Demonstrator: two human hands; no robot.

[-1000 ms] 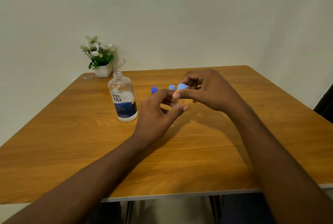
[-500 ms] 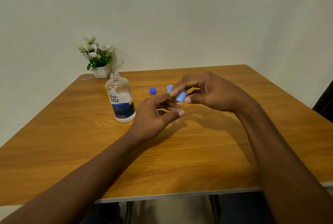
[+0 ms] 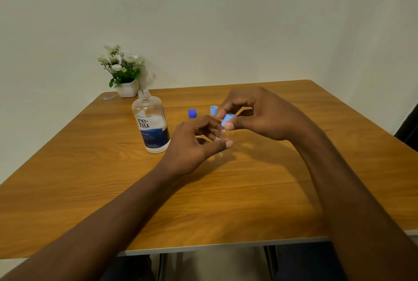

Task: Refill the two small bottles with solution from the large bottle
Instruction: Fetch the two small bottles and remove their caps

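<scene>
With the left hand (image 3: 192,142) curling its fingers round the small bottle (image 3: 218,137) and the right hand (image 3: 260,114) pinching a light-blue cap (image 3: 227,119), a stray wrist could topple the uncapped large bottle (image 3: 152,123) at nine o'clock, spilling solution.

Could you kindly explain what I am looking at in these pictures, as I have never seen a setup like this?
There is no machine here. These are a person's two bare hands, filmed by one wide-angle camera worn on the head and looking down, which is why the arms enter from below. On the wooden table stand an uncapped large bottle, a dark blue cap, a light blue cap and, at the far corner, a flower pot. The left hand holds a small bottle. The right hand pinches a second light blue cap close to its mouth.
</scene>
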